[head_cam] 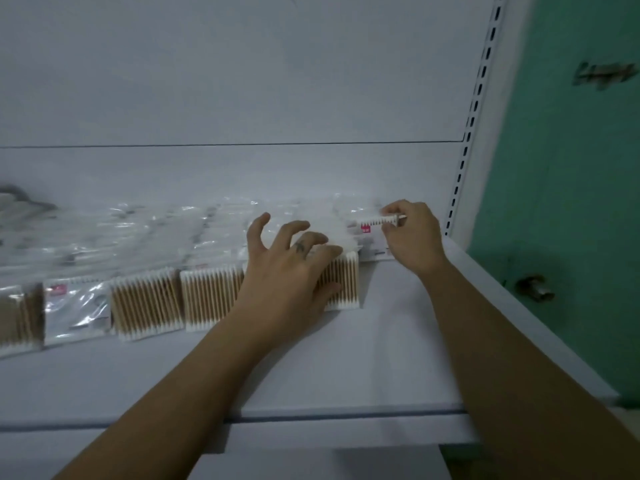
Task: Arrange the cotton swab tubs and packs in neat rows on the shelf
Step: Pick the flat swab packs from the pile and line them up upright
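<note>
Left hand point(291, 268) fingers spread, resting on swab pack point(341, 287); right hand point(412, 235) fingers pinch second pack point(372, 225) just beyond it.

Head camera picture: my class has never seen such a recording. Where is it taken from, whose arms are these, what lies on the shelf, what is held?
No machine here: a camera worn on a person's head looks forward and down, so both bare arms are the wearer's own. The white shelf carries clear packs of cotton swabs: a front row lying flat side by side, blurred ones behind. The left hand, fingers spread, rests on the end pack at that row's right. The right hand pinches a labelled pack further back, near the shelf's right end. I can make out no tubs.
</note>
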`<control>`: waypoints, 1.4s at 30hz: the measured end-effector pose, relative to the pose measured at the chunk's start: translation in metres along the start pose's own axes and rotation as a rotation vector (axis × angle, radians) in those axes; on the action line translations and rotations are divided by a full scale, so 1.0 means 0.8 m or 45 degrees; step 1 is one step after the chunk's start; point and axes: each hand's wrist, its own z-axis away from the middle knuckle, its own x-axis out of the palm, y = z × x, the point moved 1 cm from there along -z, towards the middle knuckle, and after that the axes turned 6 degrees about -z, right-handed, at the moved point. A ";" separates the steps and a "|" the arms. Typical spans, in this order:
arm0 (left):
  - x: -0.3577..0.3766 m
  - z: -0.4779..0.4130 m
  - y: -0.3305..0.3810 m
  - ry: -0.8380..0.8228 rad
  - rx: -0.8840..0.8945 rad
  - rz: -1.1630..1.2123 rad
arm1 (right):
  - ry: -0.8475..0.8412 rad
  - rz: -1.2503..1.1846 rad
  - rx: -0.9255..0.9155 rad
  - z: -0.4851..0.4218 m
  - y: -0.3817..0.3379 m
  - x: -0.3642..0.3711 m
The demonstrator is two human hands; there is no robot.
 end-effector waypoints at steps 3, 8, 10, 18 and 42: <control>0.006 -0.003 0.007 -0.053 -0.020 -0.006 | -0.064 0.028 -0.008 0.006 0.000 0.007; 0.011 -0.002 0.012 -0.069 -0.043 0.010 | -0.076 0.016 -0.038 0.009 0.002 0.007; 0.012 0.000 0.011 -0.094 -0.045 0.018 | -0.068 0.004 -0.025 0.013 0.002 0.010; 0.007 -0.005 0.010 -0.022 -0.118 0.034 | -0.135 0.127 -0.046 0.022 -0.017 0.000; -0.121 0.128 -0.307 -0.434 -0.892 -0.246 | -0.949 0.364 -0.872 0.069 -0.365 0.208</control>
